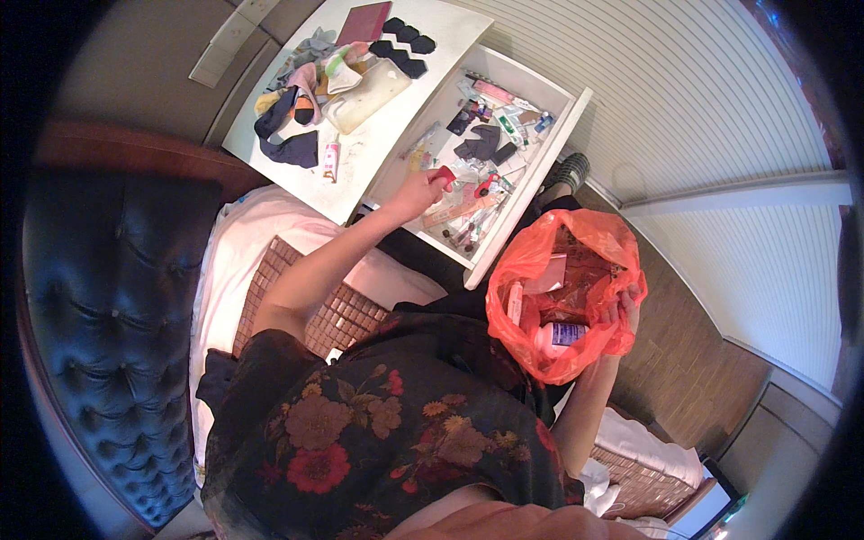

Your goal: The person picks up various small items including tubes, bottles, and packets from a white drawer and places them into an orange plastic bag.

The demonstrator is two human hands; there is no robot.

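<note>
My left hand is over the near side of an open white drawer, its fingers closed on a small red item whose kind I cannot make out. Around it in the drawer lie a dark folded cloth, a green and white tube, a pink box and several small loose things. My right hand grips the rim of an orange-red plastic bag, holding its mouth wide. Inside the bag are a white bottle with a blue label, a pale pink box and a slim tube.
On the white nightstand top sit a pale tray, crumpled socks and cloths, a dark red booklet, black strips and a tube. A bed with a woven mat and dark tufted headboard is beside me.
</note>
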